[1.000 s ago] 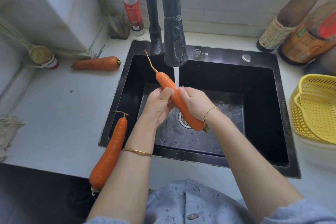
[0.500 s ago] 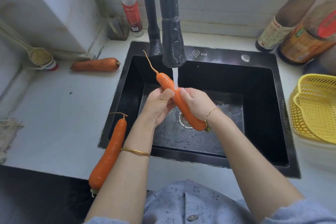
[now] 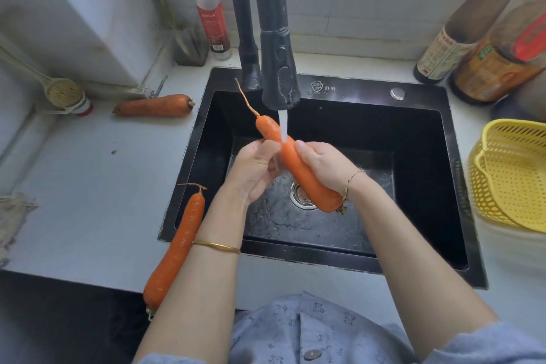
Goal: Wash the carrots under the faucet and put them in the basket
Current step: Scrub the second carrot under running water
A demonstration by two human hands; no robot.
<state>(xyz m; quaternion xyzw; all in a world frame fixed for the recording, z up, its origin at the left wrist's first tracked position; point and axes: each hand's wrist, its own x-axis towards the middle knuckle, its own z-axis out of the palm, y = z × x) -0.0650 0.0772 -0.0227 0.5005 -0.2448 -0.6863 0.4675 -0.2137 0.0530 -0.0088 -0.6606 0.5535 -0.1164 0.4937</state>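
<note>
Your left hand (image 3: 254, 168) and right hand (image 3: 322, 164) both curled round the carrot (image 3: 300, 170), held over the sink (image 3: 354, 89) under the faucet (image 3: 279, 68) stream. Its long axis ran from the root tip, up-left, down to your right wrist. The basket (image 3: 514, 174) lay well right, nearer your right hand. Your fingertips were hidden, and the basket was cut off.

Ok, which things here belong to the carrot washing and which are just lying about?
In the job: held carrot, left hand, right hand, faucet, sink, far carrot, near carrot, yellow basket.
Lying about: red-capped bottle, sauce bottles, skimmer, rag.
</note>
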